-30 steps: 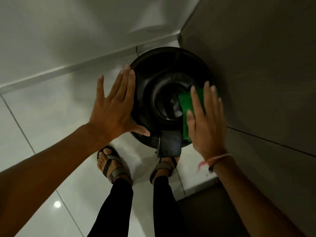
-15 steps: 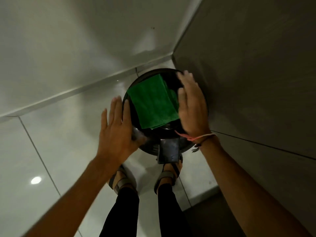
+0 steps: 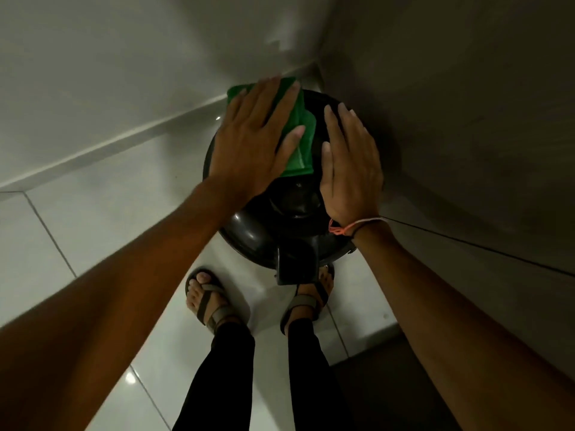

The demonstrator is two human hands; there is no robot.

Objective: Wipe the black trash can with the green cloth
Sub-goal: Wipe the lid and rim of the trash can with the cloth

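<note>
White floor tiles [image 3: 93, 213] meet two walls, and the black can [image 3: 264, 237] sits in that corner. Wiping is under way, I think. Left hand [image 3: 252, 144] lies flat, fingers spread, pressing the green cloth [image 3: 303, 141] on the can's top. Right hand [image 3: 351, 163] rests flat and empty just beside it. Next, rub the cloth across the rest.

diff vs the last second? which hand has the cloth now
The green cloth passed from under the right hand to under the left hand, which now presses it flat on the far-left part of the black trash can lid. The right hand rests bare on the right side. The can, its pedal and both feet stayed put.
</note>
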